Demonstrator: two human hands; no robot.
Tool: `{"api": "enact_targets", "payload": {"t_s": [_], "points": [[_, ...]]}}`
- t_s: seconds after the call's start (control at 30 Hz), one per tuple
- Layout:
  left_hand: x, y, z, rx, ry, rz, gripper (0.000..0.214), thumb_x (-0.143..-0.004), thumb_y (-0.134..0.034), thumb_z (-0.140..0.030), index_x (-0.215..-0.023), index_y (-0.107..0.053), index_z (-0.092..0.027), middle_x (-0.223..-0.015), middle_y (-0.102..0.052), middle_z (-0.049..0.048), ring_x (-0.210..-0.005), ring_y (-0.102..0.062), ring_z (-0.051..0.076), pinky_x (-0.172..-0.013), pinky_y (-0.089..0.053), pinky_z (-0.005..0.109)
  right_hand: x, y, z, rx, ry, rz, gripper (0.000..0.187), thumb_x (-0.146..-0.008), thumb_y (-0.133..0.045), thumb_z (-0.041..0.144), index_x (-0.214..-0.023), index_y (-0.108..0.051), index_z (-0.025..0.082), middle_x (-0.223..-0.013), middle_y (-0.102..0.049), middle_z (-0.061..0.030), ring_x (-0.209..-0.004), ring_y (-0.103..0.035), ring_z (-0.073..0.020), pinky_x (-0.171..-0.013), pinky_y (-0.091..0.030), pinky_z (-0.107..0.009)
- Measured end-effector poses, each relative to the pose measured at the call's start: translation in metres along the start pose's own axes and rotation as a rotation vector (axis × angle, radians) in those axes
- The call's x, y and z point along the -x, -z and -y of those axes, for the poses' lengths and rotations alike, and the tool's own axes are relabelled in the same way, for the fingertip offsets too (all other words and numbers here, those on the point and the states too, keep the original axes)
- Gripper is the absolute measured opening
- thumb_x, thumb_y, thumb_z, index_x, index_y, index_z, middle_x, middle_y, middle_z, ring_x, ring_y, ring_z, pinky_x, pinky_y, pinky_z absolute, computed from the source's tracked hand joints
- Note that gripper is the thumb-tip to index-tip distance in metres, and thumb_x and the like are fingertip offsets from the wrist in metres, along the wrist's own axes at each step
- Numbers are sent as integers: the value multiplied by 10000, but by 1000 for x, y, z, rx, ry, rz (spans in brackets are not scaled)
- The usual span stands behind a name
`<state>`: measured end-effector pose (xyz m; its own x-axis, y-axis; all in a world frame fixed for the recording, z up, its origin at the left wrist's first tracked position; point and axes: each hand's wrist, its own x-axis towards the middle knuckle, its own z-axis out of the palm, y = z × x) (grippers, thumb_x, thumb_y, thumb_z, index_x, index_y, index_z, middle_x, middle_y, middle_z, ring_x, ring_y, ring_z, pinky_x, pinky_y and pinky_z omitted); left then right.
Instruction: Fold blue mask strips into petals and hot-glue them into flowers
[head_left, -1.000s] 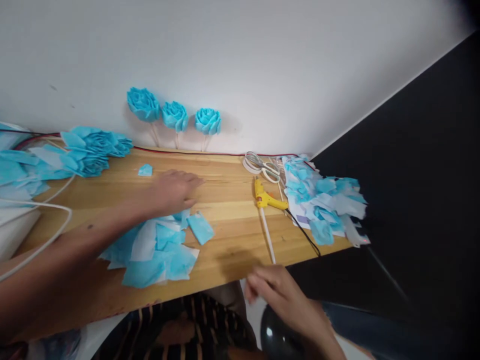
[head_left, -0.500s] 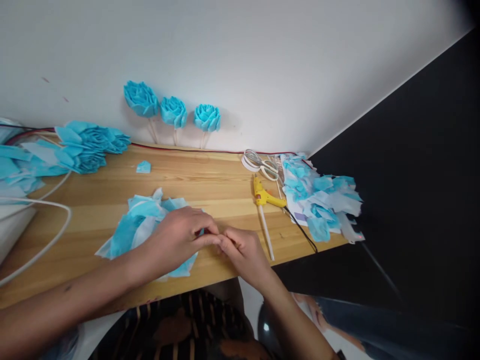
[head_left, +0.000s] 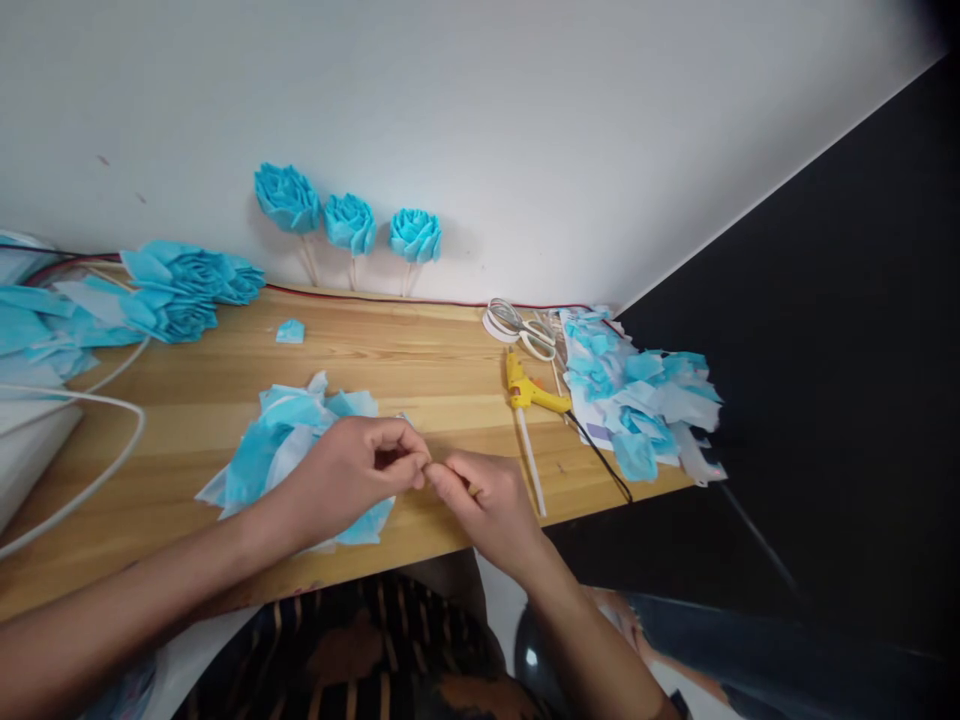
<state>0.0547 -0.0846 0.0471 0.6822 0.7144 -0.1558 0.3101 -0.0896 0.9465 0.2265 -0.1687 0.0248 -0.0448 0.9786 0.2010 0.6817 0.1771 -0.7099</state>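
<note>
Loosely heaped blue-and-white paper pieces (head_left: 279, 442) beneath left hand (head_left: 352, 477).

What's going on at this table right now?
A person's hands meet fingertip to fingertip near the front edge of a wooden table. The left hand rests over a pile of blue and white paper pieces; the right hand pinches beside it. What they pinch is too small to tell. A yellow glue gun, scissors and another paper heap lie to the right; three blue paper flowers lean against the wall.
</note>
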Motion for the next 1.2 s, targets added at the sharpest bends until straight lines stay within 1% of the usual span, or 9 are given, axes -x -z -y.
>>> {"api": "enact_targets", "payload": {"t_s": [0.2,0.47,0.6,0.73,0.87,0.97,1.03,1.1,1.2], "points": [[6,-2,5,258,41,55,230,-849,-576,-389,-788,-658,-182,-722,-665,-4,-651,-546,127,-633,-432,251,-1,-5,-4,-236,-162,77,352,-966,-524,312,-647,-598,182,-560,-597,38,-518,-552,-84,-539,-376,-195],[33,-10,31,18,17,135,184,-864,-593,-334,-744,-552,-202,-700,-579,-32,-695,-523,141,-640,-390,250,16,1,14,331,323,130,356,-1009,-474,290,-677,-557,190,-617,-598,2,-563,-504,-122,-544,-264,-294],[52,-13,45,-111,-3,148,206,-913,-552,-346,-760,-517,-212,-673,-552,-47,-637,-491,128,-581,-345,234,22,-3,21,369,363,162,365,-1010,-469,292,-671,-561,189,-613,-603,3,-555,-506,-124,-539,-270,-302],[67,-16,50,-95,26,110,254,-941,-522,-391,-756,-499,-220,-675,-559,-43,-626,-505,132,-580,-354,237,27,-14,26,287,312,170,353,-992,-490,270,-654,-546,186,-598,-606,4,-552,-519,-118,-542,-267,-296],[78,-23,60,231,121,203,291,-975,-452,-464,-803,-459,-229,-655,-588,-37,-556,-502,120,-544,-371,234,29,-24,28,71,196,235,374,-959,-542,272,-596,-516,184,-555,-594,18,-513,-502,-99,-525,-266,-278],[88,-24,69,451,175,254,362,-953,-462,-562,-813,-429,-230,-616,-604,-32,-490,-479,104,-490,-342,221,18,-21,16,-271,-24,305,389,-945,-556,350,-591,-547,191,-547,-610,25,-481,-517,-91,-494,-326,-237],[96,-18,74,493,195,208,396,-925,-495,-604,-813,-442,-227,-619,-638,-15,-477,-494,104,-478,-346,218,5,-12,0,-420,-227,183,372,-949,-522,392,-641,-590,195,-585,-643,14,-479,-541,-99,-485,-380,-227],[102,-6,75,420,186,96,391,-901,-546,-596,-801,-492,-222,-627,-664,2,-495,-537,119,-495,-393,226,-10,-2,-18,-352,-323,-19,354,-940,-525,390,-656,-606,194,-623,-661,1,-532,-579,-119,-535,-435,-244],[107,18,70,152,84,-87,370,-891,-585,-537,-698,-576,-221,-592,-656,2,-525,-586,146,-522,-442,242,-32,5,-38,-61,-222,-37,215,-932,-555,304,-813,-694,192,-825,-735,-38,-762,-665,-174,-727,-503,-304]]}}
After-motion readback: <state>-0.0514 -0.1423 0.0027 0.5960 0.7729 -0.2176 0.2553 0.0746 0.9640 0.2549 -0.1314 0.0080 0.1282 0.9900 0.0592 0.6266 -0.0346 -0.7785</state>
